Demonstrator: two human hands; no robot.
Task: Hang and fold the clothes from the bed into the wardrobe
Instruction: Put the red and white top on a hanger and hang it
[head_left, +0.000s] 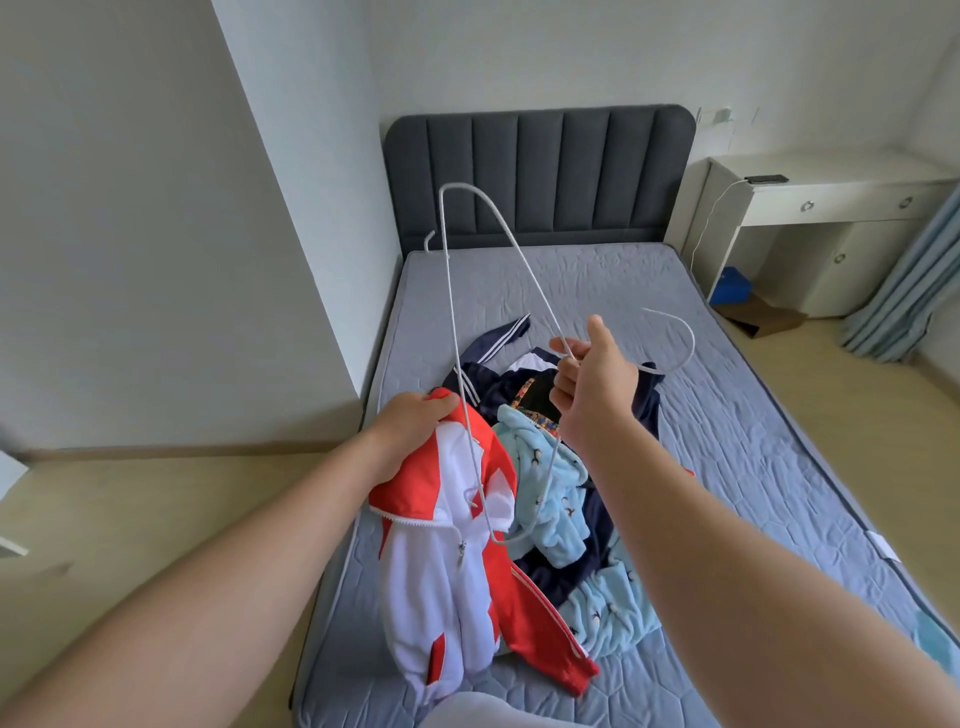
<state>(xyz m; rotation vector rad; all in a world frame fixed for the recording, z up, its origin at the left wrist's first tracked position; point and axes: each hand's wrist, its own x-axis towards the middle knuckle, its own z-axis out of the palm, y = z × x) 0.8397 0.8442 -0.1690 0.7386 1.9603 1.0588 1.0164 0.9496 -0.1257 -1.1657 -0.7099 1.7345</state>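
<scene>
My left hand (410, 426) grips the collar of a red and white zip jacket (447, 582), lifted over the near left part of the bed. My right hand (592, 379) pinches a white wire hanger (452, 291) at the base of its hook. The hanger's lower arm reaches into the jacket's neck opening. Under them a pile lies on the grey mattress (727, 441): a navy jacket with white stripes (498, 343), a light blue fleece garment with small prints (550, 493), and a patterned dark piece (535, 395).
A dark grey padded headboard (540, 171) stands at the far end. Against the wall on the right is a white desk (841, 192) with a phone on a charging cable. A cardboard piece and a blue box lie on the floor beneath it. A curtain (904, 280) hangs at the far right.
</scene>
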